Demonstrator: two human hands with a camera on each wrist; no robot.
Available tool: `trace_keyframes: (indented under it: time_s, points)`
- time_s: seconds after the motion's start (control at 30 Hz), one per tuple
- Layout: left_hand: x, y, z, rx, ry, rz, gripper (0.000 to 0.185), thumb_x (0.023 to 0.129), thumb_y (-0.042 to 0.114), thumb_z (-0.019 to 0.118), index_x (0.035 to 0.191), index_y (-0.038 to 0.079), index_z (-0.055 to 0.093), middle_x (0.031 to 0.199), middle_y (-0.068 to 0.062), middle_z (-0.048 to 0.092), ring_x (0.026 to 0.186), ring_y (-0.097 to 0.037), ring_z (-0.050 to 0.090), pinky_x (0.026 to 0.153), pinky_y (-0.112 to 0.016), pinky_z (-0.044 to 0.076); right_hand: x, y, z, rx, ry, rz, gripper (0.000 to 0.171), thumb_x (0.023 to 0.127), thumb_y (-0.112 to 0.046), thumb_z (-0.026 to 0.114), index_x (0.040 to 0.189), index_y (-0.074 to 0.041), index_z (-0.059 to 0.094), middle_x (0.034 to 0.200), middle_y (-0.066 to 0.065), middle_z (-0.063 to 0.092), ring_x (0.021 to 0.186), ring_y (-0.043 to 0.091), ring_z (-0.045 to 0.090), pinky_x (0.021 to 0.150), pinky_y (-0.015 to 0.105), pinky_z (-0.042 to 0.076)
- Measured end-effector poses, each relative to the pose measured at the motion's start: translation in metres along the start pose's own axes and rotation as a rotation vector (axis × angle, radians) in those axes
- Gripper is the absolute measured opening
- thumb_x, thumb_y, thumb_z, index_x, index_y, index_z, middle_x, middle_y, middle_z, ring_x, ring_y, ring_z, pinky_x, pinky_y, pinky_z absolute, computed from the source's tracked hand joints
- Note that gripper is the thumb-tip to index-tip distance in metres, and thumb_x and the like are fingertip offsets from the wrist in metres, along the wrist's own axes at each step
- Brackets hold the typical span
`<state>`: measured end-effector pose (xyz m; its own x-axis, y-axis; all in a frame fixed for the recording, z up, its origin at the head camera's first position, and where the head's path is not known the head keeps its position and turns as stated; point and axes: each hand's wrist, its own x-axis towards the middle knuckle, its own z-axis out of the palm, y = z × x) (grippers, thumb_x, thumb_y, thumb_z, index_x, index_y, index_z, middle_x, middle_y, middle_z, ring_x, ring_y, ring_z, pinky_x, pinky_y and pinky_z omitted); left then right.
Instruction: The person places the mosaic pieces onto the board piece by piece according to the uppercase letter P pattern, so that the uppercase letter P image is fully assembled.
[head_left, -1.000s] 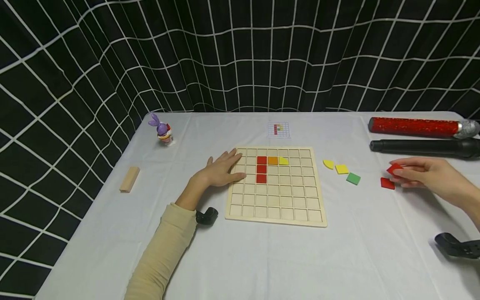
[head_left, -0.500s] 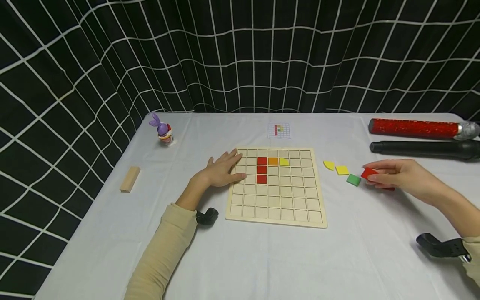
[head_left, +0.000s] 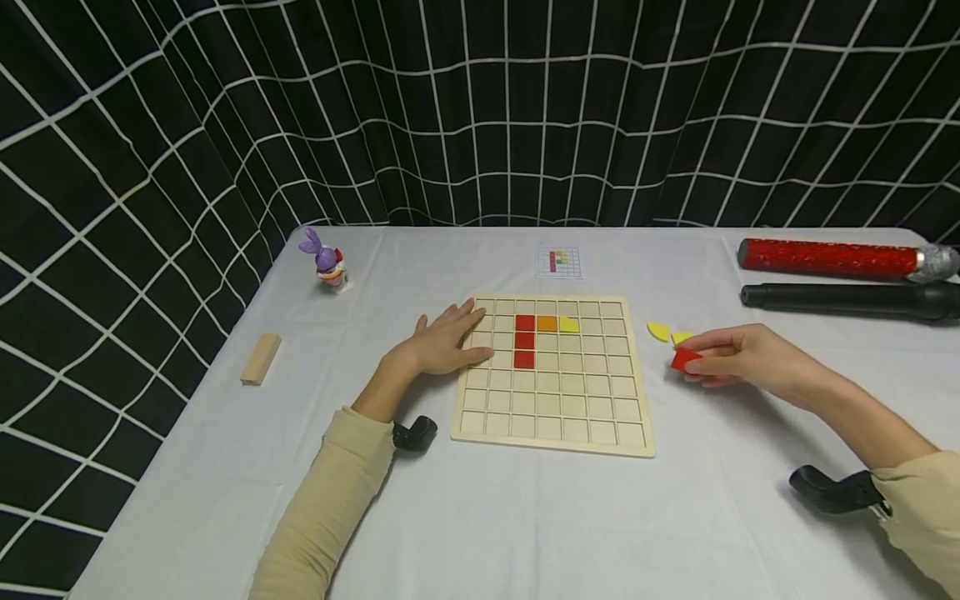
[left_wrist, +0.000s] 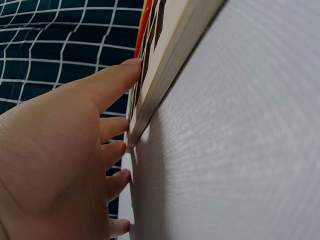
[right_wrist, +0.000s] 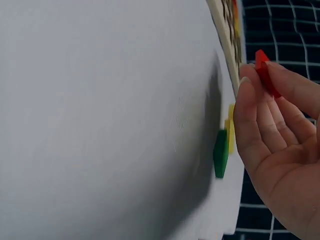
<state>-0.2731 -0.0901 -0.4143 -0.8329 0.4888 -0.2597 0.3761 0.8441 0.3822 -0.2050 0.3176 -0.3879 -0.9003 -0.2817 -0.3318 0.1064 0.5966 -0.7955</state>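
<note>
My right hand [head_left: 753, 360] pinches a red tile [head_left: 684, 359] between thumb and fingers, above the table to the right of the wooden grid board [head_left: 551, 425]. In the right wrist view the same red tile [right_wrist: 266, 75] is tilted at the fingertips, and a green tile [right_wrist: 220, 153] lies below the hand. My left hand [head_left: 442, 343] rests with fingers spread on the board's left edge. In the board's cells sit several red tiles [head_left: 524, 341] in a column, an orange tile [head_left: 547, 323] and a yellow tile [head_left: 569, 325].
A yellow quarter-round tile [head_left: 657, 332] and a partly covered yellow tile [head_left: 681, 337] lie right of the board. Behind it is a printed pattern card [head_left: 558, 262]. A wooden block [head_left: 260, 359] and purple figurine [head_left: 326, 260] stand left; a red tube [head_left: 828, 257] and black tube [head_left: 847, 300] lie right.
My right hand has moved left with the red tile toward the board, now covering the green tile and the other red tile in the head view. My left hand has stayed in place.
</note>
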Motion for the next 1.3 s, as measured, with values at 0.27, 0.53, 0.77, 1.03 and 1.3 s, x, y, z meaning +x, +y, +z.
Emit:
trace_keyframes:
  time_s: [0.27,0.53,0.77,1.03,1.3]
  points:
    - [-0.002,0.001,-0.001,-0.004,0.004,0.001,0.075,0.095,0.054,0.046,0.154,0.016,0.020,0.159,-0.003,0.005,0.144,-0.024,0.004,0.110,-0.058,-0.001,0.009,-0.018,0.018,0.100,-0.076,-0.029,0.052,0.090,-0.019,0.068,0.129,0.011,0.052,0.112,0.016,0.066,0.094,0.015,0.066,0.080,0.030,0.053]
    - [-0.003,0.001,-0.001,0.002,0.004,-0.007,0.075,0.095,0.055,0.046,0.154,0.016,0.019,0.159,-0.003,0.005,0.144,-0.024,0.004,0.110,-0.057,-0.001,0.018,-0.033,0.036,0.149,-0.141,-0.066,0.043,0.092,-0.013,0.064,0.126,0.011,0.055,0.112,0.017,0.066,0.096,0.020,0.066,0.080,0.031,0.054]
    - [-0.002,0.001,-0.001,0.005,0.006,-0.005,0.075,0.095,0.055,0.046,0.154,0.017,0.020,0.159,-0.003,0.005,0.144,-0.023,0.004,0.110,-0.057,-0.001,0.026,-0.045,0.051,0.169,-0.172,-0.073,0.041,0.091,-0.012,0.065,0.125,0.010,0.056,0.109,0.015,0.067,0.095,0.022,0.066,0.081,0.031,0.053]
    - [-0.002,0.002,-0.001,0.013,0.005,-0.012,0.075,0.095,0.055,0.045,0.154,0.017,0.020,0.159,-0.003,0.006,0.144,-0.023,0.005,0.110,-0.057,0.000,0.035,-0.055,0.069,0.223,-0.223,-0.092,0.040,0.090,-0.011,0.067,0.122,0.011,0.058,0.107,0.016,0.068,0.095,0.023,0.067,0.082,0.035,0.053]
    - [-0.002,0.003,-0.001,0.010,0.012,-0.010,0.075,0.095,0.055,0.046,0.154,0.016,0.020,0.159,-0.003,0.007,0.144,-0.024,0.005,0.110,-0.057,0.000,0.041,-0.064,0.082,0.224,-0.236,-0.090,0.039,0.090,-0.009,0.067,0.122,0.011,0.058,0.107,0.017,0.068,0.094,0.023,0.067,0.080,0.036,0.054]
